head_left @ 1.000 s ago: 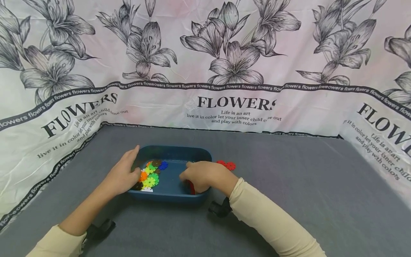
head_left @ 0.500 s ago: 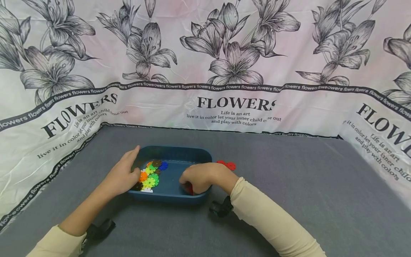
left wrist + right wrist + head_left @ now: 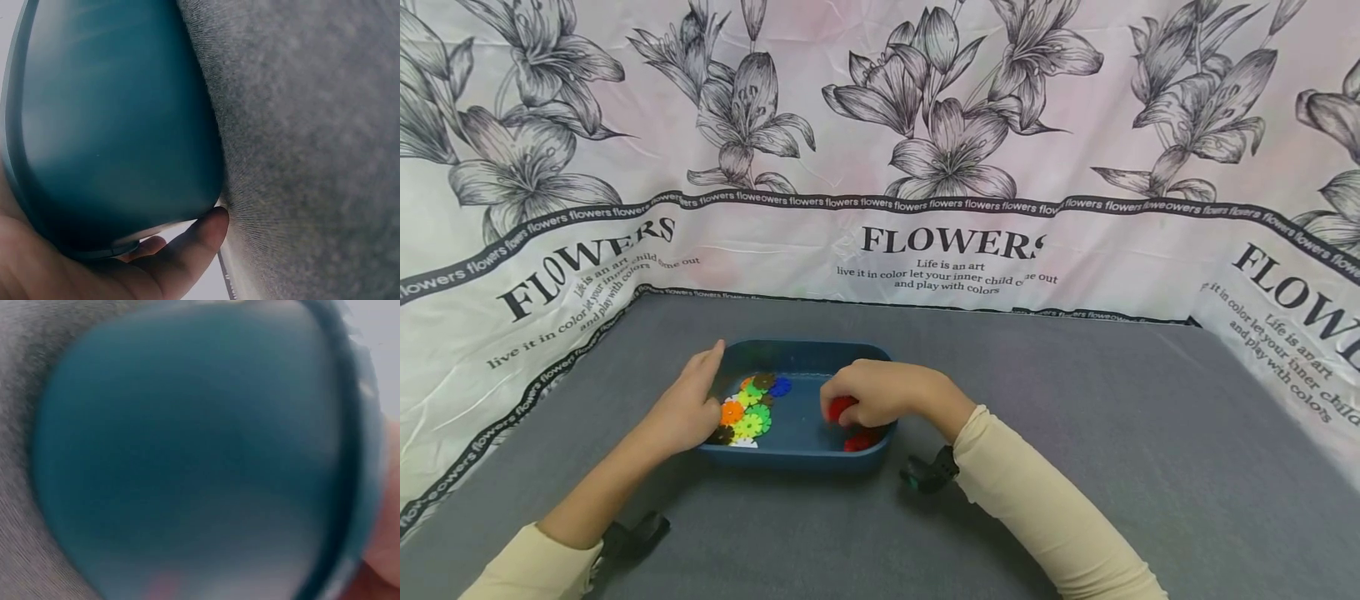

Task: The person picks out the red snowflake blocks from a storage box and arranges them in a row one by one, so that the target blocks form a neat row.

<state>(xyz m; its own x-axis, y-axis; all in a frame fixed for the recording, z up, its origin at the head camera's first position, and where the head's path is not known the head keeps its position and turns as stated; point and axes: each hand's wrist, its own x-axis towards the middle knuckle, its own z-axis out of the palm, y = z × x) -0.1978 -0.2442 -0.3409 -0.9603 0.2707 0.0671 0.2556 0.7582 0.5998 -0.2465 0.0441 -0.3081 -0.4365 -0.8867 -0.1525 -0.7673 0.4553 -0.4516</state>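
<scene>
Item: red disc [image 3: 842,408], held over the right part of the tray [image 3: 793,462], inside its rim. Whether one disc or several together, cannot tell.

Right hand [image 3: 880,392]: thumb and fingers pinching the red disc; right-wrist view blurred, no added detail of the grasp.

Red pile [image 3: 861,440]: near right corner of the tray, below the right hand; partly shaded, count unclear.

Mixed pile [image 3: 749,426]: left part of the tray; orange, yellow, green, brown, white and near-black discs, overlapping. Blue disc [image 3: 781,386] at its far right edge. No red seen among them.

Left hand [image 3: 681,412]: grasping the tray's left end, thumb at the rim, fingers against the outer wall.

Progress, by judgement: reds stand separated from the other colours, bare floor between. Outstanding: the held red disc, not yet set down; the mixed pile, its colours not divided. Area behind the right hand hidden.

Surround: grey table [image 3: 1120,450]; flower-print curtain [image 3: 805,258] behind.
</scene>
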